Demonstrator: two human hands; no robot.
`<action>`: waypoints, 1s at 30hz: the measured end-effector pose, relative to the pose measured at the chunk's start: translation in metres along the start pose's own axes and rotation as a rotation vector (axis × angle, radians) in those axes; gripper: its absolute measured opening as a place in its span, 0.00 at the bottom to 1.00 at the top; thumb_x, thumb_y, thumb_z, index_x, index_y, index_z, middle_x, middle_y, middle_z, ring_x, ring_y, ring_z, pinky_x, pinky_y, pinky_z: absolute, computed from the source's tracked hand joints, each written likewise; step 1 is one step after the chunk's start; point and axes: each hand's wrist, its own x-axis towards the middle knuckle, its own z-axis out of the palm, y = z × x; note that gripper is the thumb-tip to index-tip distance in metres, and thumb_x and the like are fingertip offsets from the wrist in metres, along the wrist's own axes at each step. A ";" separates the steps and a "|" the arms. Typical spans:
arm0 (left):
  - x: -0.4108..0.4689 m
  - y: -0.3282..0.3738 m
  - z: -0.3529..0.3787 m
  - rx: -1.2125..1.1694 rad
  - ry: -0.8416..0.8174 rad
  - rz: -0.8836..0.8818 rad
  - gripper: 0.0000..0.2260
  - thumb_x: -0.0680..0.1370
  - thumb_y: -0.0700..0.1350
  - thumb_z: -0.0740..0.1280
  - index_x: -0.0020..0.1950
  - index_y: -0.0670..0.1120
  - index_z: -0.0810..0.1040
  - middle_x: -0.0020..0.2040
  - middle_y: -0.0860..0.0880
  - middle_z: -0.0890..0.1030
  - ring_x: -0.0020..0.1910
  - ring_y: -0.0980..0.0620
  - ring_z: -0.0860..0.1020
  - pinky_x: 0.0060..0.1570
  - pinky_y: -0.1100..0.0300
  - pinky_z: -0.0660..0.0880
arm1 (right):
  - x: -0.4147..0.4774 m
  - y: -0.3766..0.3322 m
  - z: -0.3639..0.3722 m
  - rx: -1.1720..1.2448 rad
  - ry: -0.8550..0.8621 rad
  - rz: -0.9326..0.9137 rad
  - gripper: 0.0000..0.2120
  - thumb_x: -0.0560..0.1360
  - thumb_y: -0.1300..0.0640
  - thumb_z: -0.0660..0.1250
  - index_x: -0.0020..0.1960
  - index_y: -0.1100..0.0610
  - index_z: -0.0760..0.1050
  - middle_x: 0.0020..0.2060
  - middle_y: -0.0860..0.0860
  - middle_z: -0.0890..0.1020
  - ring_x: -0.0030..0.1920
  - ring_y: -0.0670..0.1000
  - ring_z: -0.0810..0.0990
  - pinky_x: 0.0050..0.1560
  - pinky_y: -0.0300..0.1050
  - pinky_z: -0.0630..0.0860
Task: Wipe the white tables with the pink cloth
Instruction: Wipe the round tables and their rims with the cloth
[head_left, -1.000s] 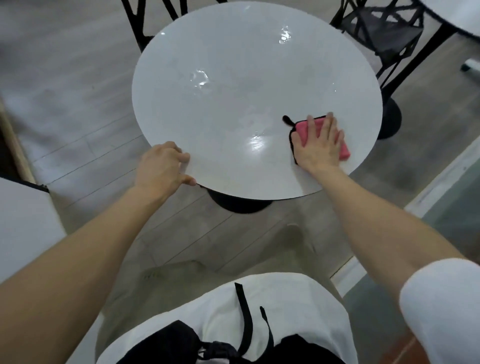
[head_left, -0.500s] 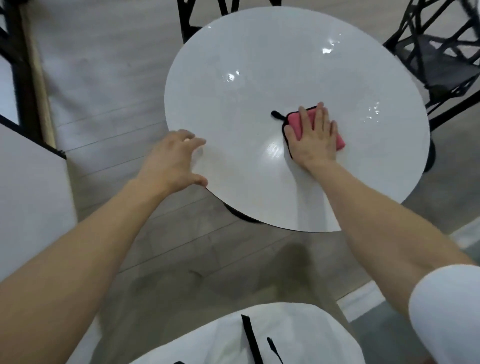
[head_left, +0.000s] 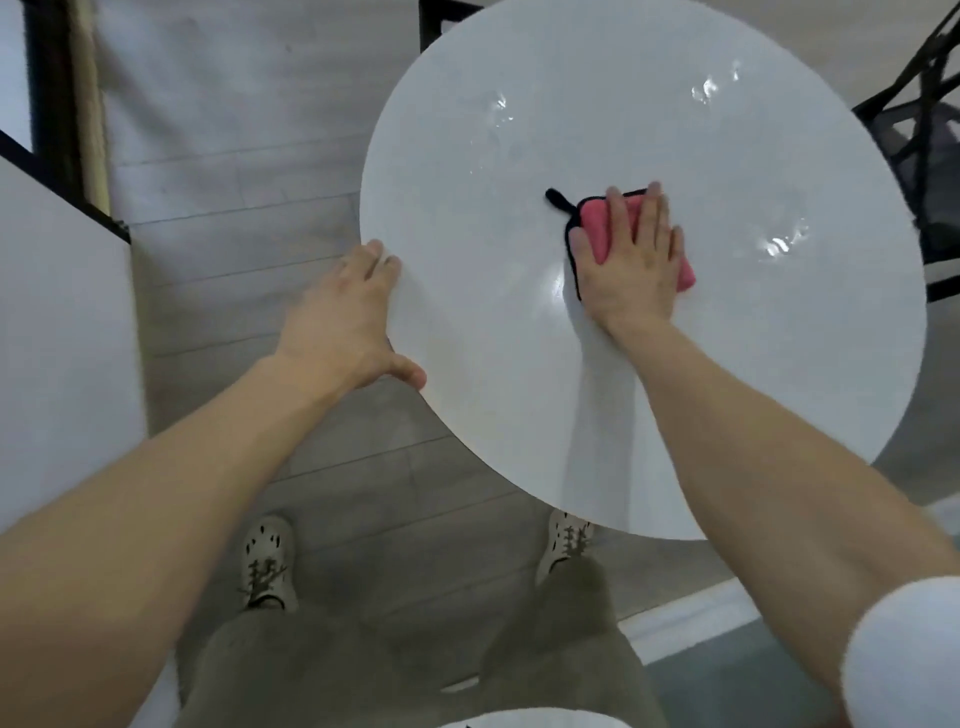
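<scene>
A round white table (head_left: 753, 395) with a glossy top fills the upper right of the head view. Near its middle lies the folded pink cloth (head_left: 597, 228), edged in black with a small black loop at its far left corner. My right hand (head_left: 631, 260) lies flat on the cloth with straight fingers, pressing it onto the tabletop and hiding most of it. At the table's left rim is my left hand (head_left: 353, 322), its fingers along the edge and its thumb at the rim nearer me.
Another white table (head_left: 57, 332) with a dark edge stands at the left. A black chair (head_left: 930, 156) sits beyond the round table at the right. Grey plank floor (head_left: 249, 249) lies between the tables, with my shoes (head_left: 267, 561) below.
My right hand has slid the pink cloth from the table's right side toward its middle. The view has shifted, so the table sits further right and lower. My left hand stays at the left rim.
</scene>
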 end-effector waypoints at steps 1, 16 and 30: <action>-0.001 0.001 -0.001 0.011 -0.006 -0.008 0.65 0.60 0.67 0.85 0.87 0.47 0.54 0.88 0.49 0.50 0.85 0.46 0.56 0.79 0.44 0.64 | -0.008 -0.024 0.008 0.002 0.025 0.066 0.40 0.82 0.29 0.43 0.89 0.47 0.52 0.88 0.60 0.47 0.88 0.60 0.46 0.85 0.65 0.46; 0.004 0.007 -0.002 0.092 -0.002 -0.014 0.64 0.58 0.66 0.86 0.84 0.44 0.58 0.86 0.49 0.52 0.77 0.42 0.70 0.64 0.40 0.78 | 0.021 -0.041 0.007 -0.002 0.013 -0.018 0.38 0.83 0.31 0.46 0.89 0.47 0.53 0.88 0.59 0.48 0.88 0.58 0.47 0.85 0.64 0.47; 0.009 -0.008 0.013 0.028 0.031 0.046 0.66 0.59 0.71 0.83 0.87 0.45 0.54 0.87 0.48 0.50 0.84 0.44 0.58 0.82 0.47 0.60 | 0.038 -0.050 0.006 -0.021 -0.010 -0.139 0.37 0.84 0.31 0.47 0.89 0.45 0.52 0.89 0.56 0.47 0.88 0.56 0.46 0.86 0.63 0.47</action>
